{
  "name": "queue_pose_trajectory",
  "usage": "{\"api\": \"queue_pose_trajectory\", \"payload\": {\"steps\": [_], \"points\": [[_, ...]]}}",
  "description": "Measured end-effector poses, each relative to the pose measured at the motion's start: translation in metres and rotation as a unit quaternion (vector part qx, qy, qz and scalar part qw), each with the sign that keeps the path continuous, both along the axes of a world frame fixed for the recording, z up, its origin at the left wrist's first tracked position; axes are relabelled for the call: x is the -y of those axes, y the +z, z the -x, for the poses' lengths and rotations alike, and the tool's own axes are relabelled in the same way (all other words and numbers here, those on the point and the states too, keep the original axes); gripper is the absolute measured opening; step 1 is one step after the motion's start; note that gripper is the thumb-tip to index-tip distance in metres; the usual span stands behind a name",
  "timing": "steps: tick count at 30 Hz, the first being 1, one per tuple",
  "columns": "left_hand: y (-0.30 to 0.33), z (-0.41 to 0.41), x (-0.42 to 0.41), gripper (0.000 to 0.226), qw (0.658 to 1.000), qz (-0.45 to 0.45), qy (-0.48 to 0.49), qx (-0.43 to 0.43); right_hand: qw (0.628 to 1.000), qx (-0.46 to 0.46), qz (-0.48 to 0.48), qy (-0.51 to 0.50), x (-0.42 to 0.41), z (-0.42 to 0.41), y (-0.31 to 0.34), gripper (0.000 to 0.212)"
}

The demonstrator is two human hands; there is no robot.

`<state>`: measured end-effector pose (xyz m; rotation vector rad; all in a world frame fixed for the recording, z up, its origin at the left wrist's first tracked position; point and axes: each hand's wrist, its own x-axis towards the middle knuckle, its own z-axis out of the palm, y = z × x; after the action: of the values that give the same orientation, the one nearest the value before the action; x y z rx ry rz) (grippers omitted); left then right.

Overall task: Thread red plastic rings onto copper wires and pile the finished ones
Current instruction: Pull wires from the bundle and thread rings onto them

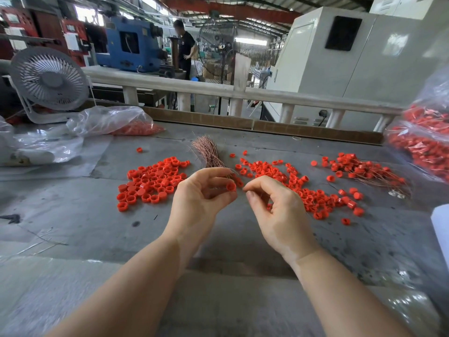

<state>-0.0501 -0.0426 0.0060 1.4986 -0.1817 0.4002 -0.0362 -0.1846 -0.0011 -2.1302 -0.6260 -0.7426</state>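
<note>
L hand [201, 190] fingers pinch one red ring [231, 186], R hand [272, 205] fingertips pinched, wire unclear; threaded pile [364, 170] far right, many loose rings [151, 182] left.

Factory hall: blue machine [128, 47], steel roof beams [230, 9], floor fan [216, 48].

a grey worktable [97, 227] carries a left heap of loose red rings [151, 182], a bundle of copper wires [209, 152] at the middle, and a wider scatter of red rings [303, 190] to the right. further right lies a pile of rings threaded on wires [359, 169]. clear plastic bags [109, 121] holding red pieces rest at the far left, another bag [422, 139] at the right edge, and a white desk fan [49, 80] stands at the back left.
</note>
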Motion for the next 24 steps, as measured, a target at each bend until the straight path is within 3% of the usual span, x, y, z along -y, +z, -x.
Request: {"api": "queue_pose_trajectory", "payload": {"steps": [24], "points": [[-0.0008,-0.0015,-0.0024,0.040,1.000,0.001,0.016,0.022,0.999,0.019,-0.040,0.004,0.0005,-0.0026,-0.0011,0.013]]}}
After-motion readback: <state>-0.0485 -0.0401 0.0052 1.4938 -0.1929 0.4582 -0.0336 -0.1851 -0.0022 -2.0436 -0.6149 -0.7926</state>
